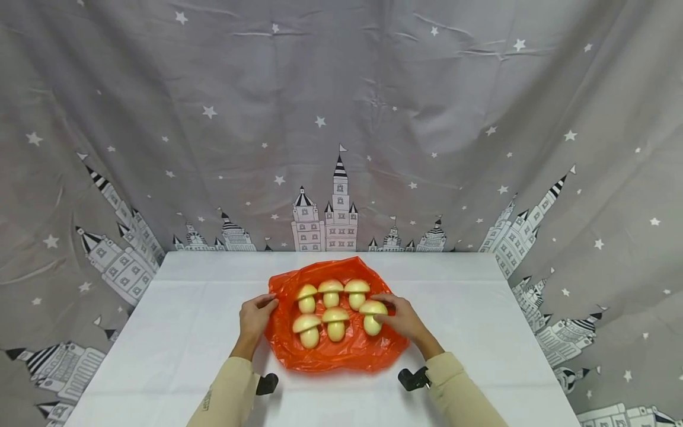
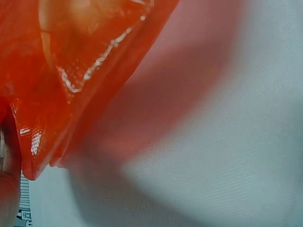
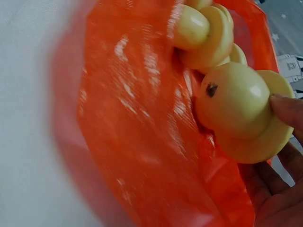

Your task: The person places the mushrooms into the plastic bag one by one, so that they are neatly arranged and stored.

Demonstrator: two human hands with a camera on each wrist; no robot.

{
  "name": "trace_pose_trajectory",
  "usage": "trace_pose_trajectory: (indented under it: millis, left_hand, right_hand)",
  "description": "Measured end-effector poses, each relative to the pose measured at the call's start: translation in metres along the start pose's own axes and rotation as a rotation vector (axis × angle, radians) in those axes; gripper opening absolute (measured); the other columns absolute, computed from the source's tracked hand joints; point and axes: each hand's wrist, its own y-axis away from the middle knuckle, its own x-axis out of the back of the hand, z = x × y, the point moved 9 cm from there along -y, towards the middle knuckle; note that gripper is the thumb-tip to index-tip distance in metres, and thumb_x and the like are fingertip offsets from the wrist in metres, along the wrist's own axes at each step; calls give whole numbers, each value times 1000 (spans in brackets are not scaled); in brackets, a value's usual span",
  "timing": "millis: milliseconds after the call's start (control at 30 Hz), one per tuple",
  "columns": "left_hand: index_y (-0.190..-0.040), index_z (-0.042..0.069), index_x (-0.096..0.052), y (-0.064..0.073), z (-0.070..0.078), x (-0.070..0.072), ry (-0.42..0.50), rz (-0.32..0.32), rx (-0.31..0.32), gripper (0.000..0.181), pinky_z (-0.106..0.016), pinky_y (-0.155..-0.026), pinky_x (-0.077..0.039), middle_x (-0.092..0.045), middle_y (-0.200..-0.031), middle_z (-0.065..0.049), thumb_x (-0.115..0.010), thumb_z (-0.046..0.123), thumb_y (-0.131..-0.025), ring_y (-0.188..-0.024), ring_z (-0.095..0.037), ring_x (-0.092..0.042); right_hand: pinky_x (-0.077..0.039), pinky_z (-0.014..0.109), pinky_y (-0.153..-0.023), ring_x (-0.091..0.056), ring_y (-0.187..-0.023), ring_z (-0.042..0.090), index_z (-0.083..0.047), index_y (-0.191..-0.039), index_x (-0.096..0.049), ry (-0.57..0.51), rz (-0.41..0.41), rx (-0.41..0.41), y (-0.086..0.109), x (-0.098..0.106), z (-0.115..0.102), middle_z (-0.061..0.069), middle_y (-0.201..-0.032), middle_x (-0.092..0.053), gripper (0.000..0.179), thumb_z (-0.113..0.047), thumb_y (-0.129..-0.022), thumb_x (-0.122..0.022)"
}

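Observation:
A red plastic bag (image 1: pixel 341 359) lies spread on the white table, with several yellow toy mushrooms (image 1: pixel 335 316) on it in two rows. My left hand (image 1: pixel 255 318) pinches the bag's left edge; in the left wrist view a finger (image 2: pixel 8 194) shows beside the raised red plastic (image 2: pixel 42 137). At the right end of the front row, my right hand (image 1: pixel 401 320) grips one mushroom (image 1: pixel 373 324) between thumb and fingers. Up close in the right wrist view, that mushroom (image 3: pixel 234 97) has a dark spot on its stem, and the thumb (image 3: pixel 289 111) presses its cap.
The white tabletop (image 1: pixel 469 320) extends around the bag on all sides. Behind it hangs a grey curtain (image 1: pixel 341 89) printed with stars and castles. A black wrist device (image 1: pixel 267 384) sits under the left sleeve, and another (image 1: pixel 413 379) under the right.

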Motion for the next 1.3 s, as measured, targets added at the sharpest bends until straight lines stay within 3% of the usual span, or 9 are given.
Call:
trace_pose_trajectory:
  millis: [200,433,567,767,1133,1300]
  left_hand:
    - [-123,-5,-61,-2,-6,-4,25,-48,33,34,-48,-103,-42,-56,-127,-27,-57,16,-96,-118,-36,-51]
    - [-123,-5,-62,-3,-7,-2,25,-38,29,33,-48,-104,-41,-57,-127,-27,-57,14,-96,-117,-36,-51]
    - [-123,-6,-62,-3,-7,-2,23,-33,20,34,-47,-103,-42,-57,-126,-27,-58,15,-96,-117,-36,-52]
    - [-123,-6,-62,-1,-5,-3,32,-33,27,35,-47,-103,-42,-57,-127,-26,-58,16,-96,-116,-35,-52]
    - [-122,-6,-61,1,4,-5,50,-50,12,39,-46,-102,-43,-58,-126,-25,-60,23,-96,-114,-35,-53]
    - [-125,-2,-61,3,4,-4,19,-71,11,42,-45,-101,-45,-57,-126,-23,-59,28,-96,-114,-34,-53]
  right_hand:
    - [-50,45,-92,-59,-102,26,-3,-121,-64,69,-23,-10,-3,-14,2,13,-117,-63,37,-1,-84,-68]
    - [-49,45,-92,-59,-102,27,-3,-120,-64,121,-4,0,-4,-22,1,13,-115,-64,38,0,-83,-69]
    - [-47,48,-94,-57,-106,30,-4,-120,-64,117,10,-6,-4,-25,3,14,-118,-63,38,0,-82,-69]
    - [-39,54,-102,-51,-117,34,-7,-121,-63,86,27,-77,-3,-28,13,15,-125,-59,38,-2,-84,-69]
    - [-37,55,-104,-47,-122,35,-8,-124,-61,73,2,-93,-4,-28,11,15,-131,-55,45,-7,-81,-75]
    - [-36,56,-104,-47,-122,37,-7,-124,-62,83,12,-57,-3,-20,3,16,-129,-56,48,-7,-79,-77]
